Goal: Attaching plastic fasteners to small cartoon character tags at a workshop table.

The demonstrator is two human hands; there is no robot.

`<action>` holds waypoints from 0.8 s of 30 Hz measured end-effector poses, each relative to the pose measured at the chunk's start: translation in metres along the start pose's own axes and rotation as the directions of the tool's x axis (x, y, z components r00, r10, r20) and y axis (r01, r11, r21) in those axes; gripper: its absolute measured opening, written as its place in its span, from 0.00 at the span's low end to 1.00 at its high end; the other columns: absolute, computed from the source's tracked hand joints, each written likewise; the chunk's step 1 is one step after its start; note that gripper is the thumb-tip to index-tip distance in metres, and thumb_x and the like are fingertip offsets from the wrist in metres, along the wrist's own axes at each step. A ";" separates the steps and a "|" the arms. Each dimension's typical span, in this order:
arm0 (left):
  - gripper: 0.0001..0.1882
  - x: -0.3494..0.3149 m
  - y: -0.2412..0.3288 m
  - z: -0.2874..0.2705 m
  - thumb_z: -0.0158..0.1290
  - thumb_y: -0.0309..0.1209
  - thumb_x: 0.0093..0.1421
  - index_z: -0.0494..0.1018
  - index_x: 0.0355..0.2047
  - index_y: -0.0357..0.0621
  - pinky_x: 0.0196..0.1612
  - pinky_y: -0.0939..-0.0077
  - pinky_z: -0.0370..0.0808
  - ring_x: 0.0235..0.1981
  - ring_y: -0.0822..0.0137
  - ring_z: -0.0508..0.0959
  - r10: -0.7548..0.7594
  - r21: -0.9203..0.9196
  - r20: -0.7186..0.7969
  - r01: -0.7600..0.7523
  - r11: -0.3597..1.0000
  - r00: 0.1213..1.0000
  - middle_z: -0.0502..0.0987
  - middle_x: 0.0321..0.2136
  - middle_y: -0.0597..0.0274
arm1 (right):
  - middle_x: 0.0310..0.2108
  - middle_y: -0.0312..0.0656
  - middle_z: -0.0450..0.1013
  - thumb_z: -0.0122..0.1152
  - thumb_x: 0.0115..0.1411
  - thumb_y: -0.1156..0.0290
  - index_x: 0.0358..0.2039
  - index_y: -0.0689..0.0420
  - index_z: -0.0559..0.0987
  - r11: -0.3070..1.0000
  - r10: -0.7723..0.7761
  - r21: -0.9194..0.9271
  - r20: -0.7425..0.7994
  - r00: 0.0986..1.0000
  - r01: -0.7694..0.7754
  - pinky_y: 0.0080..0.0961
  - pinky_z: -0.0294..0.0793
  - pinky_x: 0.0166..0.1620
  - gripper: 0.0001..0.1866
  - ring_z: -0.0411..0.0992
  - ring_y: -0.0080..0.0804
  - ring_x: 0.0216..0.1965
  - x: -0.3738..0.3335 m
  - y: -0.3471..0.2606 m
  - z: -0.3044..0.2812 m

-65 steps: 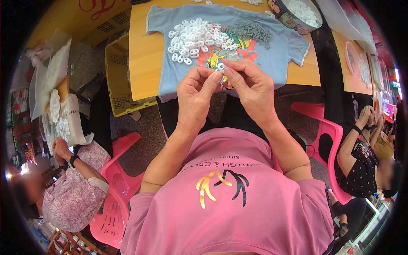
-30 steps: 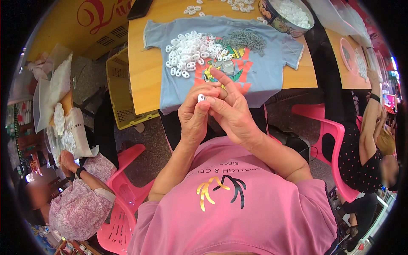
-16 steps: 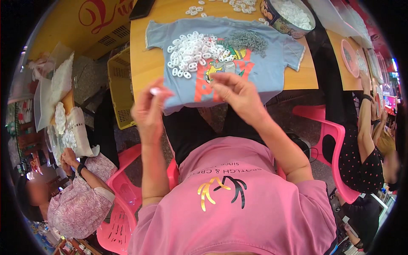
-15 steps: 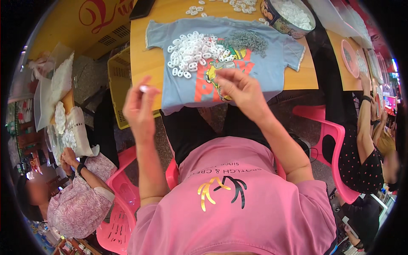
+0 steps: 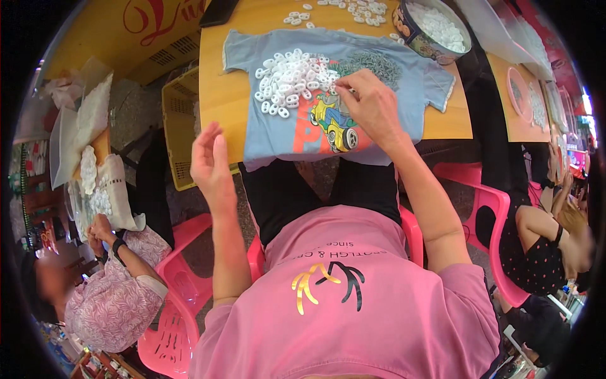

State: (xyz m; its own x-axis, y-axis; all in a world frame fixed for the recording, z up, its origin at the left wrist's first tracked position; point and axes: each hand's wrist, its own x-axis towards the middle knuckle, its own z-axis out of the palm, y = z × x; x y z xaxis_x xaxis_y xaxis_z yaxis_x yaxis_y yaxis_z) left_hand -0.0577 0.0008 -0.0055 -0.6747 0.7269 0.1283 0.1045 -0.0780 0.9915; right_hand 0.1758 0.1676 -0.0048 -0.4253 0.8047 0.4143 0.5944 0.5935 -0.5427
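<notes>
A grey-blue T-shirt (image 5: pixel 271 136) with a printed scooter picture lies spread on the table under a heap of small white two-holed plastic pieces (image 5: pixel 287 82). Beside that heap, to the right, is a pile of thin grey metal screw-like pieces (image 5: pixel 375 66). My right hand (image 5: pixel 372 107) reaches over the shirt, thumb and forefinger pinched on a white piece at the heap's right edge. Left of the shirt, my left hand (image 5: pixel 213 167) is raised with fingers stretched up and thumb apart; no piece shows in it.
A round tin (image 5: pixel 435 54) full of white pieces stands at the table's far right. More loose pieces (image 5: pixel 363 11) lie at the far edge, near a dark flat object (image 5: pixel 218 11). A yellow crate (image 5: pixel 180 107) stands left; people sit working on both sides.
My right hand has moved forward to the white heap's edge. The white piece seen at my left fingertips no longer shows, and those fingers have straightened.
</notes>
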 end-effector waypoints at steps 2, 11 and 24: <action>0.14 -0.018 0.009 0.015 0.48 0.24 0.64 0.69 0.49 0.33 0.55 0.75 0.67 0.48 0.69 0.73 0.018 -0.035 -0.034 -0.019 0.999 0.999 0.74 0.45 0.57 | 0.31 0.38 0.73 0.64 0.54 0.68 0.32 0.56 0.81 0.999 -0.014 -0.043 0.026 1.000 0.015 0.29 0.71 0.30 0.07 0.74 0.34 0.26 0.000 -0.002 -0.003; 0.10 -0.045 0.014 0.056 0.49 0.21 0.63 0.72 0.45 0.36 0.46 0.80 0.70 0.41 0.72 0.74 0.072 -0.090 0.234 -0.053 0.995 0.969 0.73 0.40 0.61 | 0.30 0.38 0.73 0.63 0.54 0.68 0.31 0.54 0.81 0.986 -0.109 -0.118 0.047 0.993 0.114 0.31 0.72 0.33 0.05 0.74 0.38 0.31 0.001 -0.008 0.000; 0.10 -0.043 0.007 0.082 0.46 0.21 0.65 0.71 0.46 0.34 0.48 0.81 0.70 0.42 0.74 0.75 0.055 -0.071 0.467 -0.025 0.997 0.882 0.74 0.42 0.62 | 0.30 0.39 0.72 0.64 0.54 0.66 0.31 0.54 0.81 0.992 -0.035 -0.118 0.046 0.998 0.040 0.32 0.72 0.33 0.06 0.74 0.39 0.31 0.000 -0.008 -0.001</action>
State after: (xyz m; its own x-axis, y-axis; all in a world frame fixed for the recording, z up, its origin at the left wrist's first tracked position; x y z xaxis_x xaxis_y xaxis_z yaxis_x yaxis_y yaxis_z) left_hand 0.0322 0.0254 -0.0055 -0.2480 0.9560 0.1570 0.0687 -0.1443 0.9871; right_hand 0.1722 0.1630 0.0002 -0.4770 0.7834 0.3985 0.6535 0.6193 -0.4353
